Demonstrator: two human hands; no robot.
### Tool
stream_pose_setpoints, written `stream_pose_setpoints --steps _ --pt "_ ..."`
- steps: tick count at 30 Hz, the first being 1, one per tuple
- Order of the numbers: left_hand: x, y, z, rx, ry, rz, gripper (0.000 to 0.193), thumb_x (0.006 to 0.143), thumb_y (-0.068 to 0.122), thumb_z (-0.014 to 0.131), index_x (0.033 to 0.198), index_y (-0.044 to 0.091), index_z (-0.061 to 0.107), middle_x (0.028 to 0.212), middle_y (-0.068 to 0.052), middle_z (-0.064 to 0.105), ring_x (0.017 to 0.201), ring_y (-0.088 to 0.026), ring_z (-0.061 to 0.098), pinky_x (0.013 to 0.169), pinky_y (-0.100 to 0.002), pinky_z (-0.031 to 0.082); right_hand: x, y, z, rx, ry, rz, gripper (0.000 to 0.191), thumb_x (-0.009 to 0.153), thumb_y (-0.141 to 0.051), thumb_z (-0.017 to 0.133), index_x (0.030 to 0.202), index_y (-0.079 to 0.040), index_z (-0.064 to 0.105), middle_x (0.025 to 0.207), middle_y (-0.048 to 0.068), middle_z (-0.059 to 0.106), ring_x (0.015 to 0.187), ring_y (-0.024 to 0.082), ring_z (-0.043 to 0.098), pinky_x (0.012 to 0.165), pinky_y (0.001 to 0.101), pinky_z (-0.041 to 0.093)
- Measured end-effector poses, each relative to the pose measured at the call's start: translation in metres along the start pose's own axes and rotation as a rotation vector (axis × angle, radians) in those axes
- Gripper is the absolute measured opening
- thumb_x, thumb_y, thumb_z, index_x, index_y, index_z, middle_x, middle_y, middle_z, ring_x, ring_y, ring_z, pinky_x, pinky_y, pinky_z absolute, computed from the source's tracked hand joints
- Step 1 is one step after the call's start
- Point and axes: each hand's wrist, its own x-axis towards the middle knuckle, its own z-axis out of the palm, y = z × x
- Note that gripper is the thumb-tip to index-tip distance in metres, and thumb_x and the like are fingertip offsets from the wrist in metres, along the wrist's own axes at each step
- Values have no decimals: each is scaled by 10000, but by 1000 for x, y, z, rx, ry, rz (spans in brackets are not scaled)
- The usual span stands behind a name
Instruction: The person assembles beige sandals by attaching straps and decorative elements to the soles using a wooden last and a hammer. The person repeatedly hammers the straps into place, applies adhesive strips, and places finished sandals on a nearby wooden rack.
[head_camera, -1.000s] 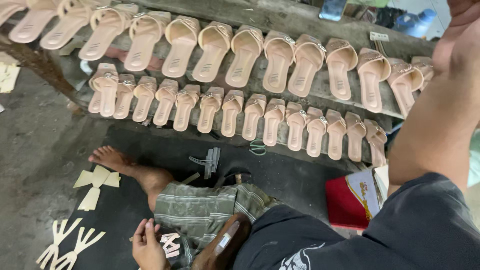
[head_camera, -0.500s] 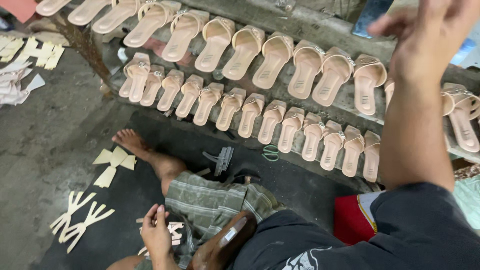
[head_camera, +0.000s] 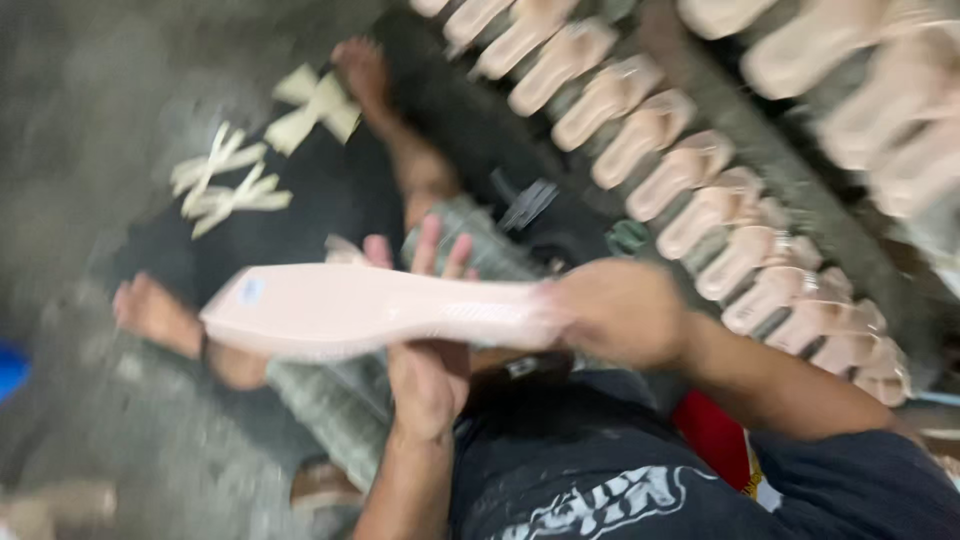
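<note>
The view is blurred by motion. A pale pink shoe sole (head_camera: 340, 312) lies flat across the middle of the view, over my lap. My right hand (head_camera: 612, 312) grips its heel end at the right. My left hand (head_camera: 428, 345) is under the sole with its fingers spread upward behind it, touching the underside. My bare feet (head_camera: 150, 315) and checked shorts (head_camera: 345, 420) show below the sole.
Rows of beige sandals (head_camera: 690, 165) run diagonally across the upper right. Cream cross-shaped strap pieces (head_camera: 232, 185) lie on the dark mat at upper left. A red package (head_camera: 715, 440) sits by my right side. Grey floor at left.
My right hand came down from the sandal rows holding a pink sole and brought it over my lap. My left hand rose to meet it. The camera swung left and tilted.
</note>
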Motion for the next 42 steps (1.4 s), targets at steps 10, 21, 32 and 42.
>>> stream_pose_setpoints --steps 10,21,32,42 --pt "-40 51 -118 86 634 -51 1036 924 842 222 1520 24 445 1285 -190 654 844 -247 652 670 -416 567 21 15 108 521 -583 223 617 909 -200 736 1466 -47 520 1473 189 590 1348 362 585 1109 419 461" --pt "-26 -12 -98 79 532 -215 847 1064 609 80 1511 -24 420 1471 -175 567 1363 -257 562 1204 -383 416 86 -54 125 680 -122 532 542 983 -113 673 1467 69 513 1475 209 605 1348 246 602 1156 338 447" --pt "-39 16 -52 -462 347 -567 924 1043 733 93 1568 33 388 1347 -207 627 1046 -257 672 859 -386 583 115 -2 125 937 22 681 321 1042 -92 630 1335 38 611 1281 129 686 1174 163 682 1066 312 538" --pt "-56 26 -44 -531 315 -582 951 1010 761 132 1598 46 353 1352 -208 612 1058 -253 680 881 -379 586 115 36 148 1156 -210 868 234 967 20 722 1196 62 708 1104 119 747 977 145 710 919 282 588"
